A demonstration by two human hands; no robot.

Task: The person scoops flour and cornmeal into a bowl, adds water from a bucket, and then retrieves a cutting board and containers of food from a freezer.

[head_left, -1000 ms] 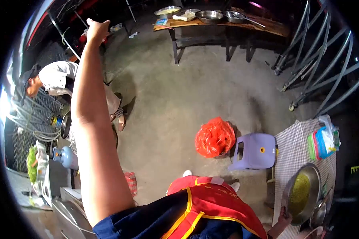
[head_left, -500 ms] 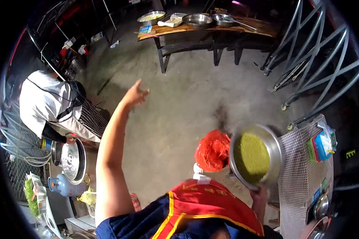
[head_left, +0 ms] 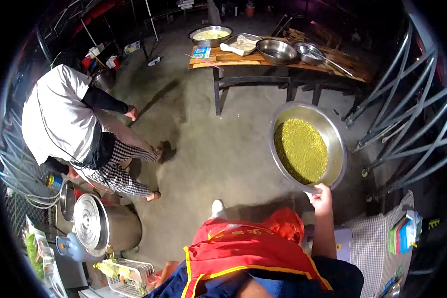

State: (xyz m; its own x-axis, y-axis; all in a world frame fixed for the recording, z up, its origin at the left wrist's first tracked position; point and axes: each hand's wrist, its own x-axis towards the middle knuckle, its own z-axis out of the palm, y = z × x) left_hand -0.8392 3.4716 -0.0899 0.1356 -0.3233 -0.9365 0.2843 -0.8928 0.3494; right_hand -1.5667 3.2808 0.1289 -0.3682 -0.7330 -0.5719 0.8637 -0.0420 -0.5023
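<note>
My right hand (head_left: 321, 198) grips the near rim of a wide steel basin (head_left: 336, 141), fingers closed over the edge. The basin is held out to the front right, tilted so its inside shows. Small green-yellow grains that look like mung beans (head_left: 303, 149) cover much of its bottom. My left arm is down at my side; a skin-toned part of it (head_left: 169, 271) shows beside a white basket (head_left: 129, 278), and its fingers cannot be made out. A red plastic bag (head_left: 287, 224) is beside my red apron (head_left: 243, 251).
A wooden table (head_left: 233, 57) ahead bears several metal bowls. On the left, a person in white (head_left: 64, 109) stands near a large lidded pot (head_left: 121, 226) and a gas cylinder (head_left: 73, 247). Metal trusses (head_left: 407, 109) stand right, above a checked-cloth table (head_left: 372, 238).
My outstretched left arm has dropped to my side. The basin has moved forward in my right hand. The person on the left has turned and extended an arm; my view has shifted.
</note>
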